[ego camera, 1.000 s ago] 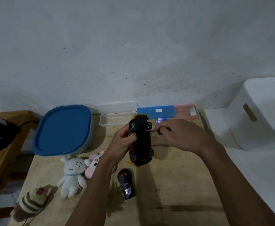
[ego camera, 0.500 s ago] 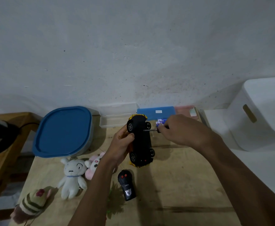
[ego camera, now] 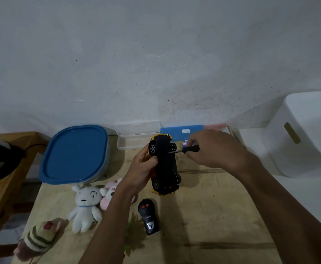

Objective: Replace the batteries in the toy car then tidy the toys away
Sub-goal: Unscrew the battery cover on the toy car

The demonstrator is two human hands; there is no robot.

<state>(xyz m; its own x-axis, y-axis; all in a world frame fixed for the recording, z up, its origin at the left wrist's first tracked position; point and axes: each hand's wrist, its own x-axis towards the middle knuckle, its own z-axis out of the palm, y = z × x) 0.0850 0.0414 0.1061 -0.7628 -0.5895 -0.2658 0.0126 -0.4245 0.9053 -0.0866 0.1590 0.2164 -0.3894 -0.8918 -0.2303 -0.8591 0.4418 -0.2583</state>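
Screwdriver [ego camera: 191,149] pinched by right fingers [ego camera: 194,137], tip indistinct, toy car [ego camera: 165,162] gripped by left fingers [ego camera: 153,159]

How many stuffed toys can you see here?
3: a white bunny plush mid-left, a pink plush beside it, partly behind the left forearm, a striped plush at the near-left edge.

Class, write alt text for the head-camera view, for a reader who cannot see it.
A person's left hand holds a toy car, its black underside facing the camera, while the right hand holds a small screwdriver against it. Plush toys and a black remote lie on the wooden table.
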